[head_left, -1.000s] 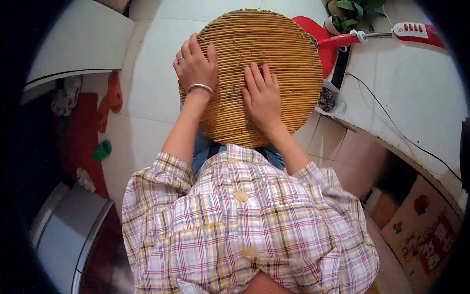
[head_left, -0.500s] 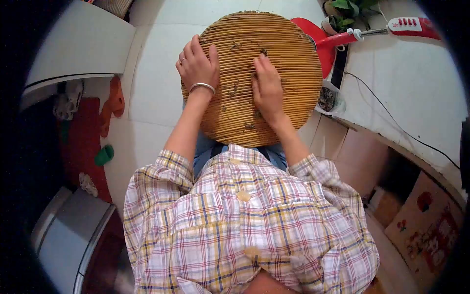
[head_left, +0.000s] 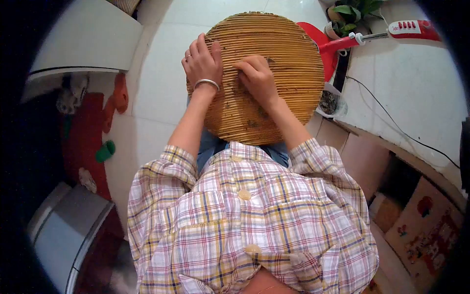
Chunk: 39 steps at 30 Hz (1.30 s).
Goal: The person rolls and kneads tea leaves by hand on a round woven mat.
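A round, ribbed, yellow-brown woven tray (head_left: pixel 289 54) lies over my knees, with small dark bits scattered on it. My left hand (head_left: pixel 202 61), with a ring and a silver bracelet, rests flat on the tray's left edge, fingers extended. Near the middle of the tray, my right hand (head_left: pixel 258 78) has its fingers curled and pressed together against the surface. What those fingers hold, if anything, is hidden.
Behind the tray at the right is a red round object (head_left: pixel 318 36) with a red and white handle (head_left: pixel 409 29). Beside it stand a plastic bag of dark material (head_left: pixel 330 102) and potted plants (head_left: pixel 347 17). Orange slippers (head_left: pixel 120 93) lie at left.
My right hand has gone from spread fingers to a curled, closed shape and shifted slightly left. My left hand keeps its place on the tray edge. The whole view has shifted a little.
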Each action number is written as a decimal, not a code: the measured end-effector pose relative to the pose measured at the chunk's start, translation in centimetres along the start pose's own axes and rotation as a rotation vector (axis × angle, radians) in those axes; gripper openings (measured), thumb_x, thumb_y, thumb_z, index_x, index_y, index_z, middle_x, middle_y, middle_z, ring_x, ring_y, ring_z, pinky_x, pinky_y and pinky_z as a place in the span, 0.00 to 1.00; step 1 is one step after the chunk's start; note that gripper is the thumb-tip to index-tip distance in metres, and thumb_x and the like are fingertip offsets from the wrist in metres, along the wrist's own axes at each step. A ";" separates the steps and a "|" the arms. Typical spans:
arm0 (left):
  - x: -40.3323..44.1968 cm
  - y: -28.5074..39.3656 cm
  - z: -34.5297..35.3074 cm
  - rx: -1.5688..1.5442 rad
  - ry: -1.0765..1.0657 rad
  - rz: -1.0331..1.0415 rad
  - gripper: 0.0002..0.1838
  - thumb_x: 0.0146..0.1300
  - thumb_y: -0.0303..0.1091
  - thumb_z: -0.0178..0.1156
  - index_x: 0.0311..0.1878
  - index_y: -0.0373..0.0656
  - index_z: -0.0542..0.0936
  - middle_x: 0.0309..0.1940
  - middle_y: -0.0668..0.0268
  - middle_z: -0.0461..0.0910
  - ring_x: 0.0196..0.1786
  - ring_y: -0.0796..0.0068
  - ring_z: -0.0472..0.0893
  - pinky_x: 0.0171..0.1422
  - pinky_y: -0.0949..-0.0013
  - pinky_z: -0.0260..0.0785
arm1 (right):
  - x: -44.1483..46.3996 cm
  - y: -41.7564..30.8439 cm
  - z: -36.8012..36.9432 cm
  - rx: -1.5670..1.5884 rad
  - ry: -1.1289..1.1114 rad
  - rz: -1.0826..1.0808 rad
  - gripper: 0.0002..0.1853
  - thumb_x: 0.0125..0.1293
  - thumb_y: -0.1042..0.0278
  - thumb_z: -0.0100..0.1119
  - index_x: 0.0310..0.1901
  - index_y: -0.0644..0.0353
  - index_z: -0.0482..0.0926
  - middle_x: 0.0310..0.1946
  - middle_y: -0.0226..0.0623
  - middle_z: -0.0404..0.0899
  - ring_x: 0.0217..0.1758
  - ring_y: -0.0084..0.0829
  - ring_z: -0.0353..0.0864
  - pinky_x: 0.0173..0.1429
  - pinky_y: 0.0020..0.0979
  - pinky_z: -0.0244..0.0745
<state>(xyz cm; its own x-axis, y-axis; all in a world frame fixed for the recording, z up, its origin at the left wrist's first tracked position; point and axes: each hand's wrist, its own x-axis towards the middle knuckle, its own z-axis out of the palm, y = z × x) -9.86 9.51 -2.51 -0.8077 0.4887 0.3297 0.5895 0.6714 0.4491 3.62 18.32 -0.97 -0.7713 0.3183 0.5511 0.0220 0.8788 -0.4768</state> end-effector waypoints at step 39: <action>-0.1 -0.2 0.2 -0.013 -0.016 0.010 0.27 0.72 0.54 0.45 0.65 0.45 0.69 0.60 0.58 0.74 0.62 0.55 0.73 0.67 0.50 0.60 | -7.0 -1.6 -6.2 0.222 0.051 0.436 0.15 0.61 0.81 0.52 0.49 0.62 0.78 0.49 0.45 0.78 0.56 0.46 0.77 0.60 0.38 0.71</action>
<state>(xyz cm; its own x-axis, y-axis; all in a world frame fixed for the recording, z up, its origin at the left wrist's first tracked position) -9.88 9.45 -2.79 -0.8017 0.5042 0.3209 0.5974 0.6592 0.4567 12.91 16.92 0.18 -0.6884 0.6615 0.2975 0.1955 0.5642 -0.8021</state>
